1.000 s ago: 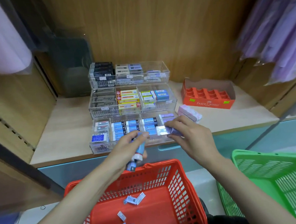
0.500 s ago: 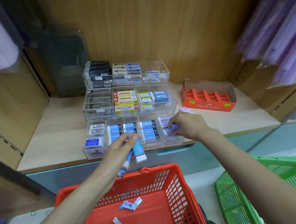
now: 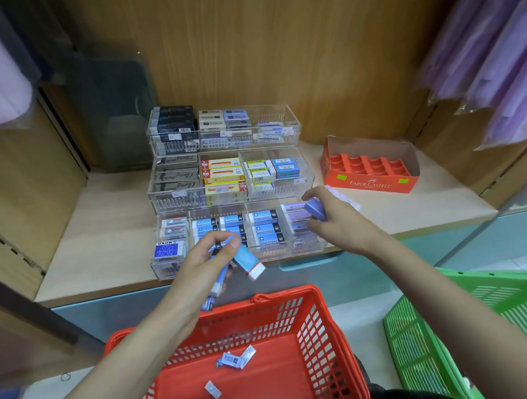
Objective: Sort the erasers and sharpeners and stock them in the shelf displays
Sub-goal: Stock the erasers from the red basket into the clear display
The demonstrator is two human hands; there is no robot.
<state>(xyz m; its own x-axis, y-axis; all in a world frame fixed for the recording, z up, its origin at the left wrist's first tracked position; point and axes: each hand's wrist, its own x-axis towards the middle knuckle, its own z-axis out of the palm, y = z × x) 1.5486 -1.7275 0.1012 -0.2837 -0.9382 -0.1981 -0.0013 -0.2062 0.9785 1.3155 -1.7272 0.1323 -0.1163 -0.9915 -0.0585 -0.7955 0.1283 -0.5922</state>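
Two hands hovered at a clear display (image 3: 180, 200) on a shelf (image 3: 105, 238). The left hand (image 3: 198, 263) had its fingers clamped on blue erasers (image 3: 247, 258) before the bottom tier. The right hand (image 3: 333, 223) had its fingers curled round a purple eraser (image 3: 316, 208) above that tier's rightmost compartment. Small packets (image 3: 234, 359) lay in a red basket (image 3: 332, 317) below.
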